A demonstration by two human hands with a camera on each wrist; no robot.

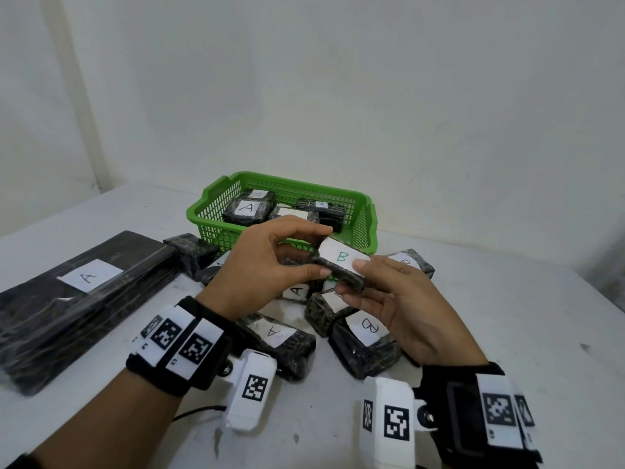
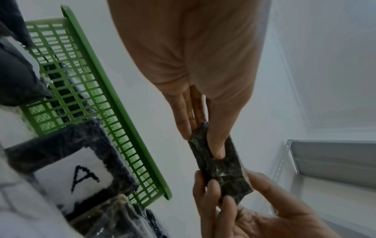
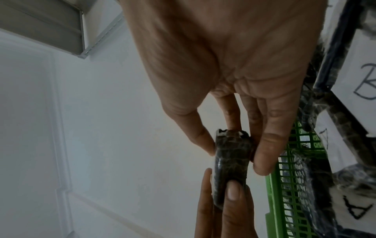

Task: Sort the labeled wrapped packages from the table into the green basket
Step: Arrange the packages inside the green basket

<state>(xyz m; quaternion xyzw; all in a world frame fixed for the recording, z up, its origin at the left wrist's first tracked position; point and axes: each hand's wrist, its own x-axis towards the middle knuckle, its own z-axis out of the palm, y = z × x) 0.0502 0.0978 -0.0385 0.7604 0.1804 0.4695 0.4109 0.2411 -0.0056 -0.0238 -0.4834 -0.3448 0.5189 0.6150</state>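
The white table is the biggest thing. It has lots of bare room at 3 o'clock and at 6 o'clock. Its back edge meets the wall at 12 o'clock.

A long black package with an A label lies at 9 o'clock, close to the left edge of the table.

The green basket sits at 12 o'clock, just behind the hands. Packages with A labels lie inside it. Its near wall is right beside the pile.

A pile of small wrapped packages lies in the middle of the table, under the hands. One A package is at 6 o'clock of the pile. One B package lies beside it, under the right hand.

Both hands hold one small flat package with a green B label up in the air, over the pile and just in front of the basket.

The left hand pinches the left end of it, fingers on the far side and thumb on the near side. The right hand pinches the right end, thumb on the label and fingers below. In the right wrist view the fingers squeeze the thin edge.
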